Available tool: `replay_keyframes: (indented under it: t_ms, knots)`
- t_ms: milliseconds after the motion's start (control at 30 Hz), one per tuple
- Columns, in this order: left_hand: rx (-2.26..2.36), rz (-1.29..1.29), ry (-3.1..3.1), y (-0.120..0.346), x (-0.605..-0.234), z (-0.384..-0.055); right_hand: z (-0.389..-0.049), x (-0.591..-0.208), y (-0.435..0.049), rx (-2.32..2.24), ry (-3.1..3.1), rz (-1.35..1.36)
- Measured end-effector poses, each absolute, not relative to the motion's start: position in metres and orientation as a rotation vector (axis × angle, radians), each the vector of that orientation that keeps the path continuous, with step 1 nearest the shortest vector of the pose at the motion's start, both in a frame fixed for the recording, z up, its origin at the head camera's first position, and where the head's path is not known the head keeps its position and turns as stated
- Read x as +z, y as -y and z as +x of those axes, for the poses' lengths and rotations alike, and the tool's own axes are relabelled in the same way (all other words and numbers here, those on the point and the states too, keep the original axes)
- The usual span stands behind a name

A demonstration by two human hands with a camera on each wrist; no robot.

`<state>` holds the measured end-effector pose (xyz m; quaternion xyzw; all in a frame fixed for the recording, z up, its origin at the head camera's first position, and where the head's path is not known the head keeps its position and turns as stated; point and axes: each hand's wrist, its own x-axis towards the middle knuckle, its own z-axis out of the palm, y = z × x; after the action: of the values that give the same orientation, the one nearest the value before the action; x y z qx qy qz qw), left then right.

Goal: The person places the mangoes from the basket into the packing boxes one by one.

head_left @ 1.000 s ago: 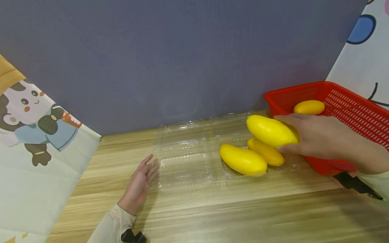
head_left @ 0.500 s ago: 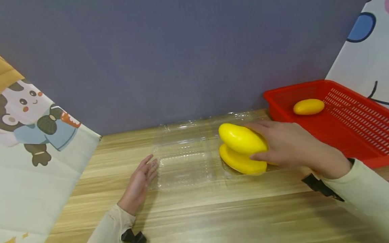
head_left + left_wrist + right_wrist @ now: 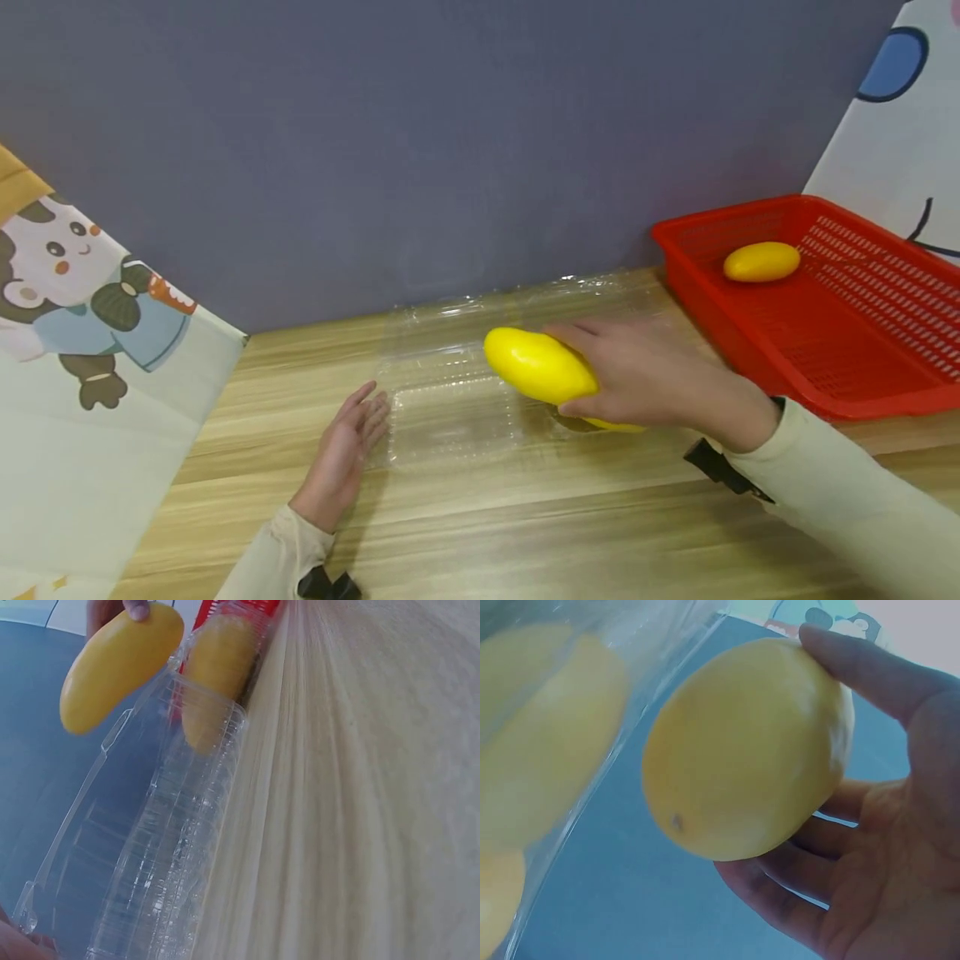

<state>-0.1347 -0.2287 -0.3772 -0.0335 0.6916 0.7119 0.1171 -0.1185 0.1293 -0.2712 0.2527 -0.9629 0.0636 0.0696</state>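
Note:
My right hand (image 3: 645,375) grips a yellow mango (image 3: 540,364) by its right end, thumb on the near side, above two clear plastic boxes. Beneath that hand, the right box (image 3: 592,287) holds mangoes, mostly hidden in the head view; the right wrist view shows a large mango (image 3: 547,735) and part of a smaller mango (image 3: 495,900) behind clear plastic. No fruit shows in the left box (image 3: 453,421). Beside its left edge lies my left hand (image 3: 341,454), fingers loosely extended, holding nothing; whether it touches the plastic I cannot tell.
A red plastic basket (image 3: 780,367) stands to the right, with one mango (image 3: 763,262) inside near its back. Behind the wooden table (image 3: 480,533) rises a grey-blue panel (image 3: 450,150). Printed sheets (image 3: 82,467) flank both sides.
My right hand has carried its mango leftward from near the basket, across the right box toward the left box. The left hand has stayed in place.

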Motion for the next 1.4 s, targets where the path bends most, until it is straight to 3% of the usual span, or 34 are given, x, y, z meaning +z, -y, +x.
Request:
replay_keyframes:
  t_ms: [967, 1400]
  knots:
    - [2.075, -0.146, -2.040, 0.226, -0.376, -0.133, -0.125, -0.302, -0.024, 0.231, 2.955, 0.891]
    - [2.032, -0.168, -2.073, 0.225, -0.376, -0.131, -0.129, -0.313, 0.001, 0.250, 2.994, 0.903]
